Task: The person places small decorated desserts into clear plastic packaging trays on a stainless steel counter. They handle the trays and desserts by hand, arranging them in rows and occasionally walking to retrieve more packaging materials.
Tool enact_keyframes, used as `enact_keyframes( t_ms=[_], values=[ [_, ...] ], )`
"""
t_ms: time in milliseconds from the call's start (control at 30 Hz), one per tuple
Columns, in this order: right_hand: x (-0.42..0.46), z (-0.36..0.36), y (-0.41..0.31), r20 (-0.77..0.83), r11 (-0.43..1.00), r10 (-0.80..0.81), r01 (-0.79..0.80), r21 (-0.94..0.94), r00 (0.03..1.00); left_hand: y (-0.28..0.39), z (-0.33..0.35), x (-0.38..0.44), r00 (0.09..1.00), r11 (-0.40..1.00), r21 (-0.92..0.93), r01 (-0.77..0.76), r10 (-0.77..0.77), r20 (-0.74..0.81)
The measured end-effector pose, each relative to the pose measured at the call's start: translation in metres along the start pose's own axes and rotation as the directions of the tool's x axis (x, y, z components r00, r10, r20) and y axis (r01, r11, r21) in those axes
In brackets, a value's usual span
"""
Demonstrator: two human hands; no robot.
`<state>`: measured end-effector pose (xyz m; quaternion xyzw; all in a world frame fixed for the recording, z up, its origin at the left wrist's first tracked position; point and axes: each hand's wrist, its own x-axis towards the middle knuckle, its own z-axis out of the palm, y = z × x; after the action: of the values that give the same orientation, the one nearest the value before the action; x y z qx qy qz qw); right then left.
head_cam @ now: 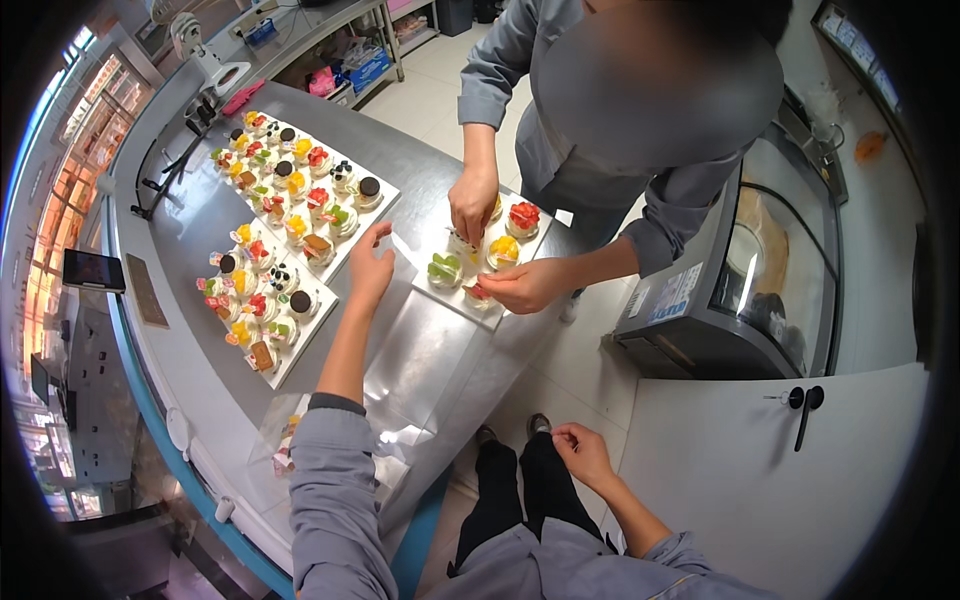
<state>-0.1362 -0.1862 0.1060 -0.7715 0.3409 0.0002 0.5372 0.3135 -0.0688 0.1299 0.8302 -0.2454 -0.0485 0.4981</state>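
Note:
My left hand point(371, 264) is held over the steel table beside the right edge of a large white board point(381, 211). Its fingers and thumb are apart, with nothing between them. Rows of cream-topped cakes cover this board, decorated with fruit, dark round cookies and small picks. Closer to me, a second white board point(306, 339) carries similar cakes. To the right, a co-worker's two hands work at a smaller white board point(474, 313) bearing a strawberry-topped cake point(523, 219), a mango-topped cake point(503, 251) and a green-fruit cake point(444, 268). My right hand point(585, 455) hangs low by my leg, loosely curled, apparently holding nothing.
A clear plastic sheet or box point(420, 360) lies on the steel table. A co-worker point(592, 150) stands across the table's right edge. A phone point(93, 270) sits on the counter rim at left. A glass-fronted display case point(772, 277) and a white door point(750, 450) are at right.

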Motion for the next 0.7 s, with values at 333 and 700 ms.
enact_keyframes(
  t_ms=[333,700],
  values=[
    [-0.024,-0.009,0.005,0.069,0.995,-0.072,0.076,-0.065,0.995,0.058,-0.057,-0.186,0.940,0.982,0.076,0.170,-0.139,-0.313],
    [-0.030,-0.043,0.007,0.167,0.967,-0.169,0.196,-0.164,0.971,0.129,-0.042,-0.362,0.909,0.968,0.017,0.250,-0.228,-0.348]
  ],
)
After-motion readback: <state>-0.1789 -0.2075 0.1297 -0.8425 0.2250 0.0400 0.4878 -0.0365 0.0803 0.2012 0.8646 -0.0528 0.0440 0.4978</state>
